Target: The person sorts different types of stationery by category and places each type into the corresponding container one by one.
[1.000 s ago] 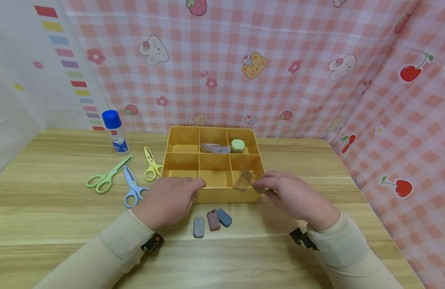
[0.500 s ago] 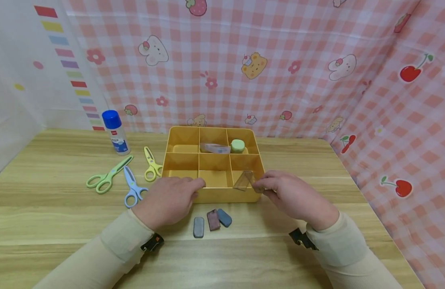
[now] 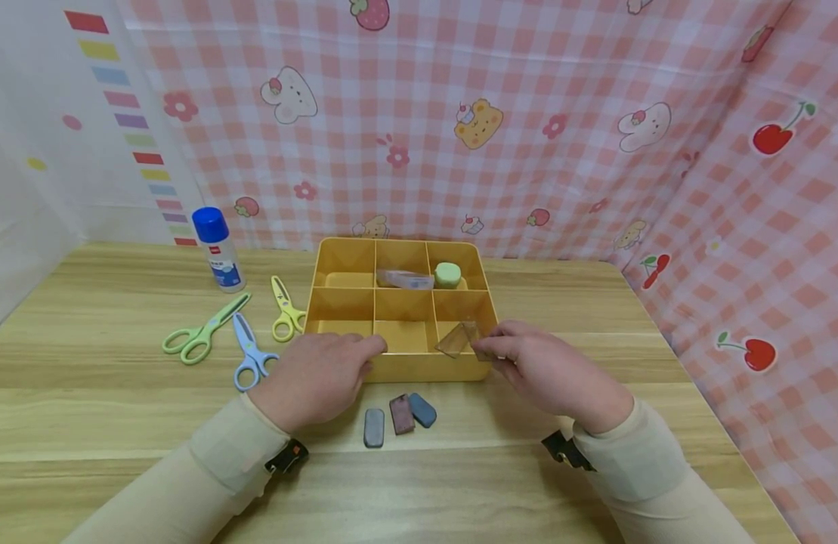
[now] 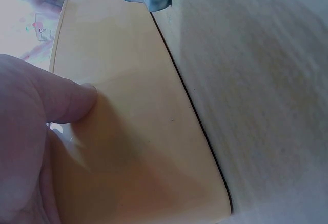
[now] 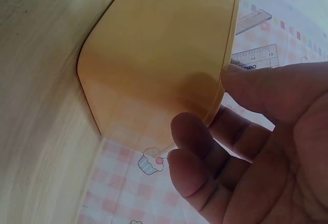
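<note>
A yellow six-compartment organizer box (image 3: 425, 368) stands mid-table. My left hand (image 3: 316, 378) grips its front wall, the thumb (image 4: 66, 98) pressed flat on the outside in the left wrist view. At the box's front right corner, my right hand (image 3: 548, 370) pinches a clear ruler (image 3: 453, 341) over the front right compartment. In the right wrist view this ruler (image 5: 261, 57) shows printed numbers beside the thumb, and another clear strip (image 5: 253, 21) slants above it. In the back compartments lie a clear, pale plastic piece (image 3: 406, 279) and a light green rounded block (image 3: 448, 275).
Three small flat blocks, grey (image 3: 374, 428), purplish (image 3: 401, 414) and blue (image 3: 423, 410), lie before the box. Left of it are green scissors (image 3: 208, 329), blue scissors (image 3: 251, 353), yellow scissors (image 3: 285, 310) and an upright blue-capped glue bottle (image 3: 218, 249). Checked cloth hangs behind.
My right hand has shifted slightly left, and the clear ruler has turned and moved a little left over the front right compartment. My left hand has stayed on the box.
</note>
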A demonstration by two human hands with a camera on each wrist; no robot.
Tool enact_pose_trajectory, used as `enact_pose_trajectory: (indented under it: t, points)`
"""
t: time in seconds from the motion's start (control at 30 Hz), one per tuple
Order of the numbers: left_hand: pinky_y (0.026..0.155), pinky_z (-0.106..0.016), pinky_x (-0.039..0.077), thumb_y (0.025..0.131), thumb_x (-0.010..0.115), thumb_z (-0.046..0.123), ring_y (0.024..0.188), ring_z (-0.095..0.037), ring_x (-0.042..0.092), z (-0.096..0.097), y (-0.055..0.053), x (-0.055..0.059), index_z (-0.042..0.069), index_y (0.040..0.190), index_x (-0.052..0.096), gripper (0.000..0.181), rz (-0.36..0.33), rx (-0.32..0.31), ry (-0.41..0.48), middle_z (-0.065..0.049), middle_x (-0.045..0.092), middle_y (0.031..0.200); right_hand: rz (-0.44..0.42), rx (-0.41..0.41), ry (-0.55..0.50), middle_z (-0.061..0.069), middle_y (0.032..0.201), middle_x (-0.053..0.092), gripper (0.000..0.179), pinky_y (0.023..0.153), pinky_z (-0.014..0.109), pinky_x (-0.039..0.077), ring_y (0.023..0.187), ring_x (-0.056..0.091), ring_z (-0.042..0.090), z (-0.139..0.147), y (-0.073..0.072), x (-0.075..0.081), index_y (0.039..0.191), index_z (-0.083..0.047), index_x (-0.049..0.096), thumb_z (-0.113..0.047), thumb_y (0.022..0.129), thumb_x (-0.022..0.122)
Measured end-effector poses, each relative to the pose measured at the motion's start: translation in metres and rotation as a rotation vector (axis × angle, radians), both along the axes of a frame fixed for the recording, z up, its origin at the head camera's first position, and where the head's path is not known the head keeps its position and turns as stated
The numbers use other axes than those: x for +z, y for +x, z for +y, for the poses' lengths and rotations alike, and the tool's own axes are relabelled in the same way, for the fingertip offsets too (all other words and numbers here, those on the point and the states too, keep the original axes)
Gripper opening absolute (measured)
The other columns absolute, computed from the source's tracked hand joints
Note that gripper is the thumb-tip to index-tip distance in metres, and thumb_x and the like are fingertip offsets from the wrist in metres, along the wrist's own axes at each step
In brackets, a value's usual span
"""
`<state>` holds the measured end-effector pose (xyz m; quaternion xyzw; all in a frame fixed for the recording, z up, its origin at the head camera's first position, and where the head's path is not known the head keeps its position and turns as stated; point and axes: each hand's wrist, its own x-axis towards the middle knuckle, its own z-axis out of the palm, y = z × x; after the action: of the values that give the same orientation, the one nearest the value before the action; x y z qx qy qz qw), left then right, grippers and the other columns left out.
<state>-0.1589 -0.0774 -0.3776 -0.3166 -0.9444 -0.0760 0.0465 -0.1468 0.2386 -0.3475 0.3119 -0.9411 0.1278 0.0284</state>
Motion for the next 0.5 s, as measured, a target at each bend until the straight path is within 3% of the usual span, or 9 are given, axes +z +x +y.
enact_pose_trajectory:
  t: [0.27, 0.5]
  points:
    - [0.051, -0.03, 0.035, 0.107, 0.055, 0.021, 0.057, -0.012, 0.046, -0.001, 0.0, -0.001, 0.023, 0.098, 0.057, 0.009, -0.003, -0.002, -0.001, 0.007, 0.051, 0.07, -0.019, -0.017, 0.021, 0.003, 0.113, 0.071, 0.034, 0.084, 0.037, 0.059, 0.094, 0.068, 0.015, 0.002, 0.001, 0.001, 0.131, -0.009, 0.073, -0.001, 0.098, 0.069]
    - [0.051, -0.03, 0.035, 0.107, 0.055, 0.022, 0.057, -0.013, 0.046, 0.0, -0.001, -0.002, 0.023, 0.1, 0.057, 0.007, -0.007, 0.001, 0.0, 0.007, 0.052, 0.071, -0.079, -0.094, 0.037, 0.011, 0.132, 0.068, 0.044, 0.097, 0.049, 0.058, 0.116, 0.07, 0.029, 0.002, 0.004, 0.011, 0.143, -0.006, 0.063, 0.004, 0.1, 0.061]
